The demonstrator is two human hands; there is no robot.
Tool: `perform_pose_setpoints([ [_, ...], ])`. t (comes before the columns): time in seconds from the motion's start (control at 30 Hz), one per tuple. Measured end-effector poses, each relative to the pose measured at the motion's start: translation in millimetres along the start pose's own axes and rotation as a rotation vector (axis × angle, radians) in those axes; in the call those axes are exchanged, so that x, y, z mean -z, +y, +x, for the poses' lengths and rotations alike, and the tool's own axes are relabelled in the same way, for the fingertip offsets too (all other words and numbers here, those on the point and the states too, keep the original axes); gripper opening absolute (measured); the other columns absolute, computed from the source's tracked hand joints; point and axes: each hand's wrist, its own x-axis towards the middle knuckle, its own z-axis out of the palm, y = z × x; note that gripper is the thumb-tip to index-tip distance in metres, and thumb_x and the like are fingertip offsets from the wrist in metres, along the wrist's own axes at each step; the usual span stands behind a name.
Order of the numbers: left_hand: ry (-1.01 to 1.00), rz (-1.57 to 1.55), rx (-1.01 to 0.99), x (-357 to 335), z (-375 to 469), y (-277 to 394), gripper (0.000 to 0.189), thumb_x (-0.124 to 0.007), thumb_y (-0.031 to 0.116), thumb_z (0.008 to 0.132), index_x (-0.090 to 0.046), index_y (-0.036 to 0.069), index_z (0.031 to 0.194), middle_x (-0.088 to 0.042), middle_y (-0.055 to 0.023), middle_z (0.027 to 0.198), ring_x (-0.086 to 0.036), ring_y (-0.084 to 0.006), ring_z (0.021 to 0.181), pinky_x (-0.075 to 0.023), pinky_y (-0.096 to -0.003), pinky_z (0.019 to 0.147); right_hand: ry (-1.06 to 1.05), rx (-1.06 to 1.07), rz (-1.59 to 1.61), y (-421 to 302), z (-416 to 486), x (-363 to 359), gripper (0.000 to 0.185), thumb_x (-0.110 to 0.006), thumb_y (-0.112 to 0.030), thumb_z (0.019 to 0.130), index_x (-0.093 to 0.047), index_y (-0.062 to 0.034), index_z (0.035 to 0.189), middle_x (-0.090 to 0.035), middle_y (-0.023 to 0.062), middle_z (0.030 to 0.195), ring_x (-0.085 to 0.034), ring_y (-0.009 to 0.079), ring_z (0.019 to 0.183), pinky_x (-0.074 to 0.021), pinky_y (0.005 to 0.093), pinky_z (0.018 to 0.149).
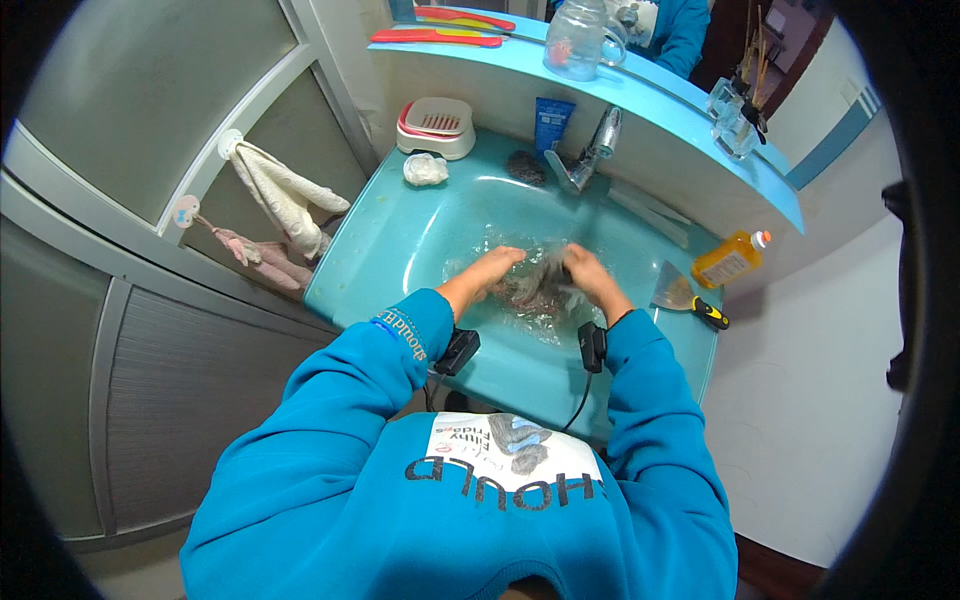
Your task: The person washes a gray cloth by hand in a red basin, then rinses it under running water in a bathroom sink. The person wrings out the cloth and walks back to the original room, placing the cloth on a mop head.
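Observation:
A dark grey cloth [546, 283] lies bunched in rippling water in a teal washbasin [442, 217]. My right hand [589, 271] pinches the upper right part of this cloth, its fingers slightly blurred. On the other side, my left hand [491, 271] is at the water's surface, with its thumb pointing inward. Its lower fingers dip into the splashing water, so its hold on the cloth cannot be made out. Behind the hands, a chrome faucet [589, 154] leans over the basin, and a faint stream seems to fall from it.
A soap box [436, 127], a white crumpled puff [425, 169], a dark scouring pad [526, 168] and a blue tube [553, 124] line the back rim. At right are a scraper [686, 295] and a yellow bottle [729, 259]. A blue shelf [660, 97] holds a glass mug [576, 41].

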Motion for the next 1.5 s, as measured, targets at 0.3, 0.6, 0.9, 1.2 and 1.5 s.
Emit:
perform_pose_setpoints([
  [0.3,-0.147,-0.548,-0.005,-31,9,14,0.077,-0.016,0.071,0.078,-0.033,0.018,0.132,-0.033,-0.0090,0.135,-0.028,-0.0337,0.124,-0.0187,-0.0570,0.097,-0.158,0.100,0.819,-128,-44,33,0.039,-0.037,-0.041,0.084,-0.053,-0.0058,0.090,-0.058,0.0105,0.088,-0.055,0.0222,0.084,-0.0456,0.0414,0.075],
  [0.6,-0.100,-0.997,-0.080,-51,12,28,0.054,-0.030,0.056,0.085,-0.053,0.011,0.103,-0.056,-0.0092,0.103,-0.053,-0.0256,0.094,-0.0440,-0.0410,0.077,0.340,-0.187,0.624,-57,-36,-30,0.044,-0.043,-0.046,0.087,-0.056,-0.0053,0.097,-0.059,0.0051,0.090,-0.055,0.0154,0.080,-0.0438,0.0301,0.067],
  [0.9,-0.072,-0.716,0.016,-49,15,28,0.042,-0.032,0.047,0.086,-0.056,0.014,0.098,-0.059,-0.0059,0.097,-0.055,-0.0233,0.089,-0.0446,-0.0418,0.076,0.528,0.251,0.411,-49,-21,-42,0.029,-0.047,-0.027,0.087,-0.055,-0.0015,0.099,-0.057,0.0071,0.098,-0.053,0.0151,0.091,-0.0396,0.0260,0.083],
  [1.2,-0.273,-0.711,-0.020,-47,12,28,0.076,-0.017,0.071,0.079,-0.049,0.011,0.113,-0.050,-0.0095,0.118,-0.047,-0.0252,0.108,-0.0375,-0.0411,0.091,0.609,0.588,-0.527,-62,-41,-56,0.026,-0.042,-0.031,0.085,-0.049,-0.0077,0.092,-0.044,0.0138,0.112,-0.040,0.0319,0.102,-0.0259,0.0458,0.088],
  [1.5,-0.166,-0.508,0.034,-55,-4,43,0.050,-0.026,0.058,0.084,-0.055,0.017,0.092,-0.059,-0.0051,0.089,-0.053,-0.0209,0.077,-0.0403,-0.0402,0.057,0.610,0.583,-0.448,-70,-18,-45,0.027,-0.040,-0.025,0.084,-0.053,-0.0040,0.073,-0.049,0.0144,0.082,-0.045,0.0325,0.078,-0.0361,0.0415,0.069],
])
